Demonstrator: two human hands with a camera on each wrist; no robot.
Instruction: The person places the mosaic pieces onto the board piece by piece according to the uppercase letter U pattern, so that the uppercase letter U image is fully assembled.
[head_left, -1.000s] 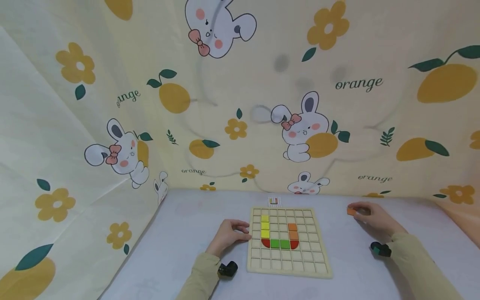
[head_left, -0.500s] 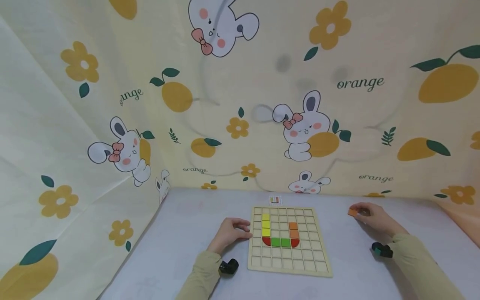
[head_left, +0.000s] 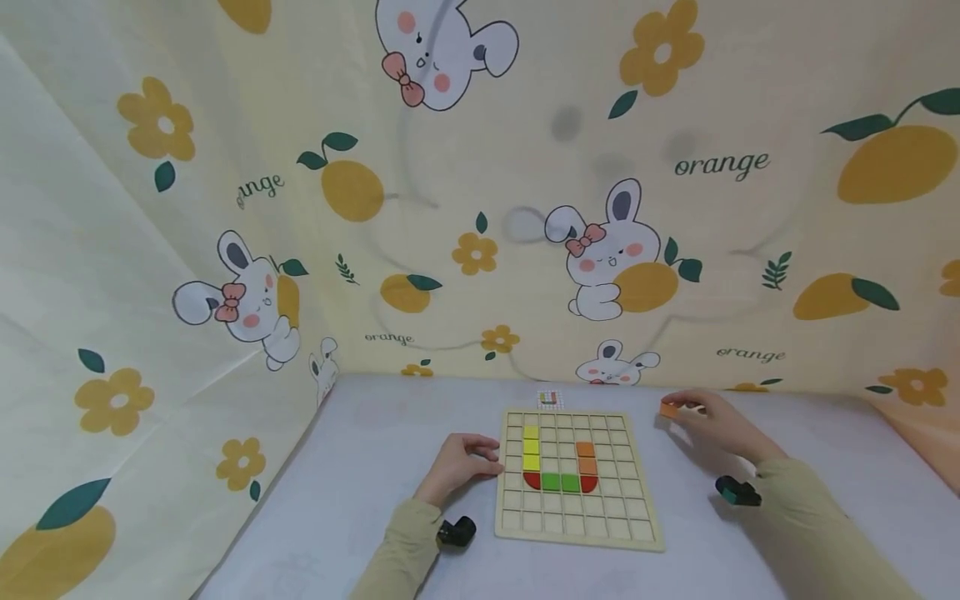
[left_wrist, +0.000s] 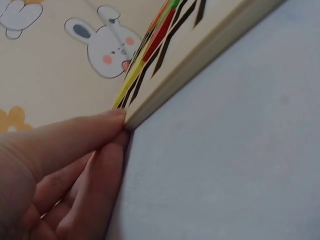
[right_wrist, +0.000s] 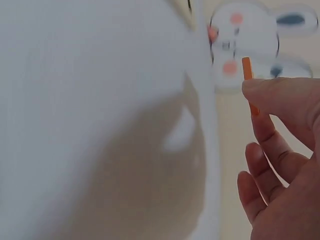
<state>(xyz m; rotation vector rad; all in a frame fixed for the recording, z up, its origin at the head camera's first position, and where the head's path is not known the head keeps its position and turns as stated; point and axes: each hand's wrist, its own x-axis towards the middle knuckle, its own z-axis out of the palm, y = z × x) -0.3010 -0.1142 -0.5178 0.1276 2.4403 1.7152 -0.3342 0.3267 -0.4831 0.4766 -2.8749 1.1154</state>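
My right hand [head_left: 712, 421] pinches a small thin orange tile [head_left: 668, 409] between thumb and fingers, held above the table to the right of the board. In the right wrist view the orange tile [right_wrist: 248, 70] stands on edge past the thumb tip. A pale wooden grid board [head_left: 577, 527] lies on the table, carrying a U shape: yellow tiles [head_left: 531, 447] at left, red rounded corner tiles [head_left: 588, 483], green tiles [head_left: 560, 482] along the bottom, orange tiles [head_left: 586, 457] at right. My left hand [head_left: 454, 467] rests on the table, its thumb and fingertips touching the board's left edge [left_wrist: 131, 120].
Behind the board lies a small card [head_left: 550, 399] printed with a coloured U. A patterned cloth wall [head_left: 465, 317] rises at the table's back and left. The white table [head_left: 360, 442] extends on both sides of the board.
My right hand has moved left toward the board, carrying the orange tile. The left hand stays at the board's edge, and the tiles on the board look the same.
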